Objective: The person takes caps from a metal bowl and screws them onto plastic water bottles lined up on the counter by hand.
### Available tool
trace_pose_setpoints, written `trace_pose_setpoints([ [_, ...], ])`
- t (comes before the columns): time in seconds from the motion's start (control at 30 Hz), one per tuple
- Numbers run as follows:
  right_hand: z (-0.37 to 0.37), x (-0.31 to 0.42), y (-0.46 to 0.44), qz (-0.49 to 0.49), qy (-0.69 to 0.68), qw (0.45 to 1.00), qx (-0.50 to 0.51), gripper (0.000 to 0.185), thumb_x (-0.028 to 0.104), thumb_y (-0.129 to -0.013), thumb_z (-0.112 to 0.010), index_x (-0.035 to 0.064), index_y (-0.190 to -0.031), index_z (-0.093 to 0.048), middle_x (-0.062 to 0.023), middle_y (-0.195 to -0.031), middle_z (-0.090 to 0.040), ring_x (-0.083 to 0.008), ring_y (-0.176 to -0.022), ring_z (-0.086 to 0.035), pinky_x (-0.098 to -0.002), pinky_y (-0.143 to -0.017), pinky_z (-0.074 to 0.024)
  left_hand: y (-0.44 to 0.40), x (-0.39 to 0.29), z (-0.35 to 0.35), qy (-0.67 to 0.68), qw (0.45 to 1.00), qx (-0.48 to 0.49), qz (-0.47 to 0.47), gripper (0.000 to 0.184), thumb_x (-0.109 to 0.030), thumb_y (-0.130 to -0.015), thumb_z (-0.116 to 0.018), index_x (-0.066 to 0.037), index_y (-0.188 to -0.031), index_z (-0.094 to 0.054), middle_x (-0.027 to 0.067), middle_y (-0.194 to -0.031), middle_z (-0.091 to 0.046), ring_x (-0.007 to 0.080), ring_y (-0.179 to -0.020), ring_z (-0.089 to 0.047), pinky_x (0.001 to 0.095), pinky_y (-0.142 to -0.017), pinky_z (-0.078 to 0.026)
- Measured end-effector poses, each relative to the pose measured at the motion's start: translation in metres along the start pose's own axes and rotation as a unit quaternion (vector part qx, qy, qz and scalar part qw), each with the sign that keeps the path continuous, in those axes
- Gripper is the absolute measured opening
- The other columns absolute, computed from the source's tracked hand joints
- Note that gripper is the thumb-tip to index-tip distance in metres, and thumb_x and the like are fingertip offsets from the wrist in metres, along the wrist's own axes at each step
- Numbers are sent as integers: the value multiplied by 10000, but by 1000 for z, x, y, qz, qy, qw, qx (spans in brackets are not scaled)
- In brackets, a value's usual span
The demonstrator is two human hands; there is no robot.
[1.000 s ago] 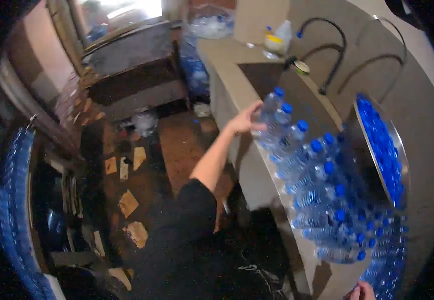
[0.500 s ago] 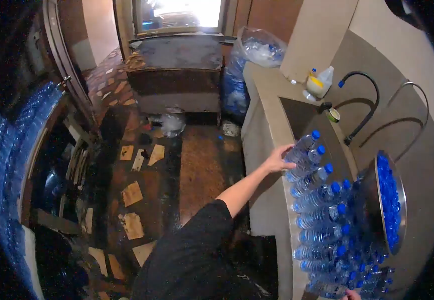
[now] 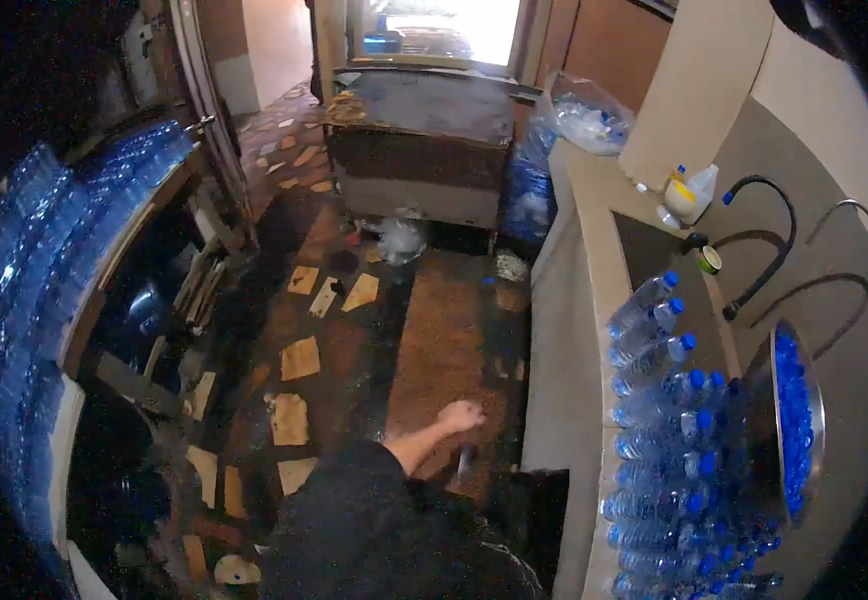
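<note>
My left hand (image 3: 462,415) is over the brown floor, left of the counter and apart from the bottles. Its fingers look partly curled but are small and blurred, and I cannot make out anything in them. Many clear plastic bottles (image 3: 654,470) with blue caps stand packed in rows along the counter (image 3: 599,290). The end bottle (image 3: 644,305) of the rows stands beside the sink. Beside the rows, a metal basin (image 3: 821,440) holds many blue caps (image 3: 792,420). My right hand is out of view.
A dark sink (image 3: 644,245) with a black curved faucet (image 3: 786,220) lies beyond the bottles. A big clear bag (image 3: 584,120) stands at the counter's far end. Wooden pieces (image 3: 300,358) litter the floor. More bottles (image 3: 34,300) are stacked at left, before a worn chest (image 3: 424,170).
My left hand has let go of the bottle at the end of the rows and moved down and left, away from the counter. My right hand has left the view. The camera has turned left.
</note>
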State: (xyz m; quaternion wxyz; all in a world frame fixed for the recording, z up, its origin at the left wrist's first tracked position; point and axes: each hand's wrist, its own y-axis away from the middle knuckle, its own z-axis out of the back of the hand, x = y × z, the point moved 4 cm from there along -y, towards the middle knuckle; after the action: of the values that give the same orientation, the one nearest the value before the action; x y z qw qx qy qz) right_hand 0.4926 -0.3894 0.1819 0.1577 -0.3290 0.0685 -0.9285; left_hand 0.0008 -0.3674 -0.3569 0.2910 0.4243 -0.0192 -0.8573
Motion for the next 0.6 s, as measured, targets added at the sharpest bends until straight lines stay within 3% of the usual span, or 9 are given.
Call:
trace_pose_setpoints([
  [0.07,5,-18,3,-9,16,1000,3,229,137,-943,-593,-32,-1082,-664,-84,-811,-640,-161,-705,-567,-293,-652,-481,61,61,-17,-125,976,119,135,491,-537,-778,-603,-154,-1064,-714,163,-1118,-664,358,-1054,-619,463,-866,-505],
  [0.13,15,-38,13,-26,18,999,-6,236,144,-949,-585,-38,-1075,-665,-93,-820,-650,-167,-708,-574,-293,-651,-484,146,81,-11,-78,989,37,119,493,-529,-742,-643,-145,-1040,-726,165,-1142,-660,349,-1058,-626,462,-868,-508],
  [0.23,31,-71,29,-42,-6,997,-71,241,151,-955,-581,-48,-1058,-669,-114,-805,-666,-178,-690,-594,-303,-633,-495,151,152,-53,-194,962,135,138,472,-511,-732,-671,-145,-1023,-734,159,-1140,-667,337,-1060,-631,460,-864,-512],
  [0.33,44,-104,46,-11,-17,978,-208,221,150,-942,-609,-46,-1007,-688,-138,-785,-684,-196,-659,-617,-322,-614,-512,205,70,-4,-133,954,59,264,459,-492,-753,-678,-149,-1055,-726,142,-1116,-679,323,-1062,-630,450,-873,-510],
  [0.4,50,-118,54,48,-5,953,-298,200,145,-926,-640,-41,-961,-704,-149,-771,-692,-209,-639,-630,-337,-607,-523,212,42,-2,-148,960,60,229,455,-491,-761,-681,-151,-1061,-723,138,-1107,-681,315,-1067,-628,440,-880,-508],
  [0.5,57,-130,62,26,21,952,-304,179,141,-892,-692,-35,-910,-720,-150,-808,-706,-231,-668,-647,-336,-629,-534,219,20,-14,-161,966,65,190,452,-490,-763,-684,-151,-1060,-719,133,-1101,-682,309,-1065,-628,433,-887,-503],
  [0.6,58,-140,69,-80,-22,956,-283,184,149,-885,-701,-31,-918,-722,-147,-829,-712,-247,-720,-665,-336,-663,-538,221,5,-35,-163,969,97,158,435,-484,-761,-682,-156,-1045,-718,125,-1093,-685,308,-1056,-630,432,-881,-503],
])
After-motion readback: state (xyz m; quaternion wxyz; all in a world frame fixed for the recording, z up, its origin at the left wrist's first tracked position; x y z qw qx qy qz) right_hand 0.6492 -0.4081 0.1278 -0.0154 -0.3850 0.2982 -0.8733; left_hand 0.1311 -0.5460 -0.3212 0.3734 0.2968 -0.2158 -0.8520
